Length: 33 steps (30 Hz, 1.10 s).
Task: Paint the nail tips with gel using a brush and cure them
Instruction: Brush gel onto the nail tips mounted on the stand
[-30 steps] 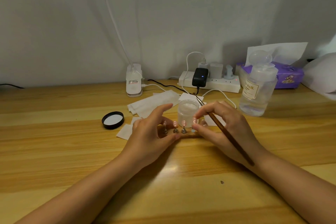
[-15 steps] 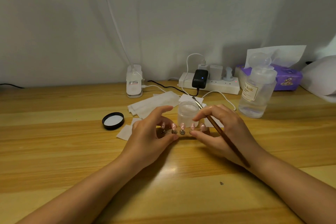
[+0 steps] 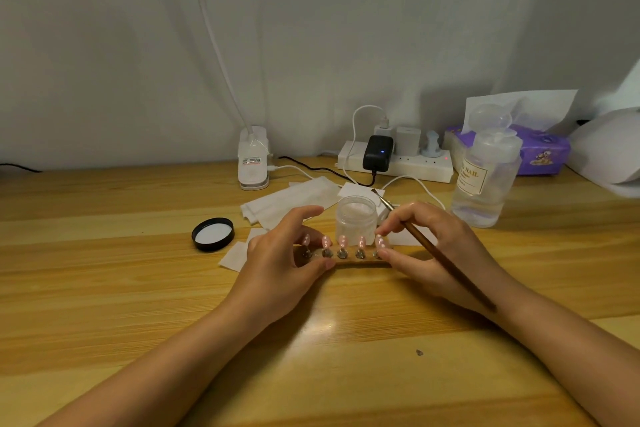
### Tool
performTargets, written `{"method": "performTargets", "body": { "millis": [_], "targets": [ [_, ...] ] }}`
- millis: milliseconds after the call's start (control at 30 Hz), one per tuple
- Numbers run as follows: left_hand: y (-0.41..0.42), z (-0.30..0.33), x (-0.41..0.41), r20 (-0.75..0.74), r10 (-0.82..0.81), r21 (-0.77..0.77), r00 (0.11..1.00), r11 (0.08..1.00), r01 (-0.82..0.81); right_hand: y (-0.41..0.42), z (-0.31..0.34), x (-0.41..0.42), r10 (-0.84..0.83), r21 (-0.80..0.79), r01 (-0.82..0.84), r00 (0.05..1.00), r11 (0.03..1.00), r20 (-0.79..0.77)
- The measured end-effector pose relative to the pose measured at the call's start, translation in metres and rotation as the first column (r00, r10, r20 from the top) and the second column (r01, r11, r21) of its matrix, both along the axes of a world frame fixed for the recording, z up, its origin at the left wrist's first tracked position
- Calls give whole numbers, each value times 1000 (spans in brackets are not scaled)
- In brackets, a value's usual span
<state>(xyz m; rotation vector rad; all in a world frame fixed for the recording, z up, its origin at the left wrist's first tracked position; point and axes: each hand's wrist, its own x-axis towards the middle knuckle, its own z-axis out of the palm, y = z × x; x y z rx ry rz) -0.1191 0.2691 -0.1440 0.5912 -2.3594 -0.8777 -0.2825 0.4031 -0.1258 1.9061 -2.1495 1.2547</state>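
A wooden holder strip [image 3: 349, 261] lies on the table with several pink nail tips [image 3: 343, 240] standing on small metal pegs. My left hand [image 3: 287, 263] pinches the strip's left end between thumb and fingers. My right hand [image 3: 433, 253] pinches the right end, its fingertips at the rightmost nail tip, and keeps a brown-handled brush [image 3: 436, 251] tucked in its grip, bristles pointing back past the open gel jar [image 3: 356, 220]. The jar stands just behind the strip.
The jar's black lid [image 3: 213, 234] lies at left. White wipes [image 3: 291, 199] lie behind the hands. A clear liquid bottle [image 3: 485, 180], a power strip [image 3: 398, 163], a clip lamp base [image 3: 253, 163] and a purple tissue pack [image 3: 543, 152] stand at the back.
The strip has slid a little toward me, away from the jar, and its whole row of nail tips now shows between my hands. Both hands stay at its ends.
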Motion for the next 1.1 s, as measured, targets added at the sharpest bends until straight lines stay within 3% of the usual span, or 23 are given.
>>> {"method": "performTargets", "body": {
  "millis": [300, 433, 600, 767, 1100],
  "targets": [
    [4, 3, -1, 1, 20, -22, 1000, 1000, -20, -2, -6, 10, 29, -123, -56, 977, 991, -210],
    [9, 5, -1, -84, -11, -170, 996, 985, -3, -2, -3, 15, 10, -211, -33, 994, 977, -111],
    [16, 7, 0, -174, -113, -433, 978, 901, 27, -4, -2, 28, 74, -310, -65, 997, 948, 16],
    [16, 8, 0, -246, -142, -426, 959, 904, 24, -6, -4, 41, 158, -360, -134, 987, 923, 39],
    [15, 7, -1, -345, -184, -448, 921, 894, 11, -8, -8, 44, 155, -380, -114, 985, 918, 79]
  ]
}}
